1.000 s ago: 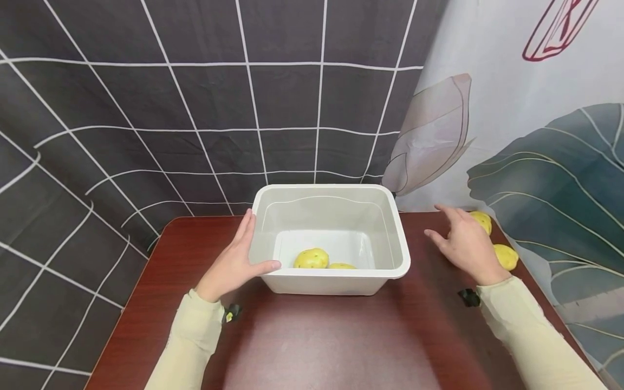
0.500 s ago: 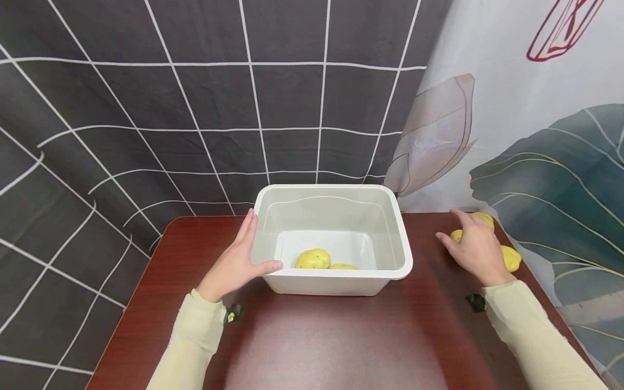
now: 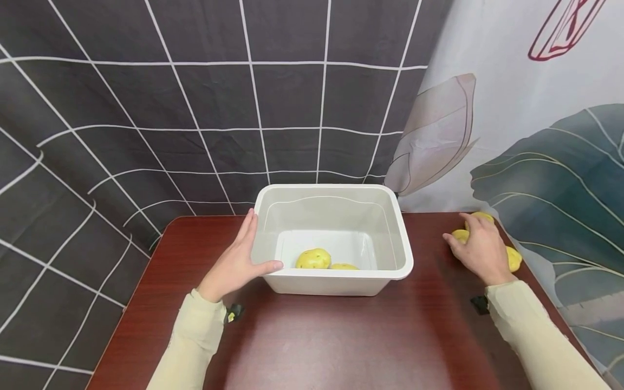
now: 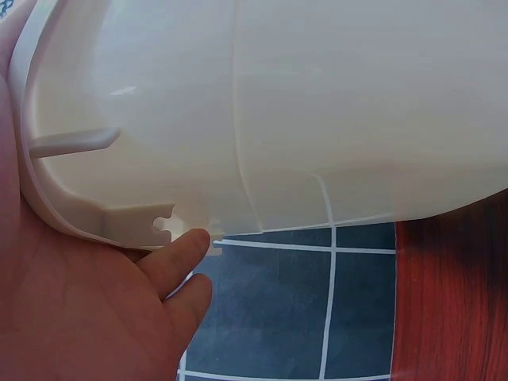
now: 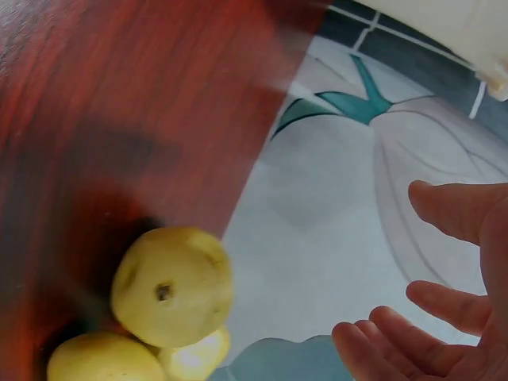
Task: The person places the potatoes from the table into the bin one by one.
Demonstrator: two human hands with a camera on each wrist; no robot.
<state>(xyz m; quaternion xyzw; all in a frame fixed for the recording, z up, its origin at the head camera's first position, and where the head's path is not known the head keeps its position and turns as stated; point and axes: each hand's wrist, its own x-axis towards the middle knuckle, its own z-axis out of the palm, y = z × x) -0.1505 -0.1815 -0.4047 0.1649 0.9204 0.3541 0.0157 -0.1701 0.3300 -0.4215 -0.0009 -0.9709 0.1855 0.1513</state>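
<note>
A pale plastic tub [image 3: 336, 281] stands on the table with two yellow potatoes visible inside, one potato [image 3: 313, 259] partly in front of the other potato [image 3: 344, 266]. My left hand [image 3: 234, 265] rests against the tub's left side, fingers straight, thumb laid along the front rim. Over a cluster of potatoes at the table's right edge is my right hand [image 3: 480, 249]. One potato [image 3: 460, 235] shows between its thumb and forefinger. In the right wrist view the fingers are spread and loosely bent, apart from the nearest potato [image 5: 173, 286].
Another potato [image 3: 483, 216] lies behind the right hand, and a further potato [image 3: 514, 259] sits to its right. The reddish-brown table [image 3: 336, 341] meets a dark gridded curtain [image 3: 209, 97] at the back and a leaf-patterned curtain [image 3: 551, 184] at right.
My right hand has moved a little to the right and lowered over the potatoes, exposing one between thumb and forefinger. The left hand and the tub have stayed in place.
</note>
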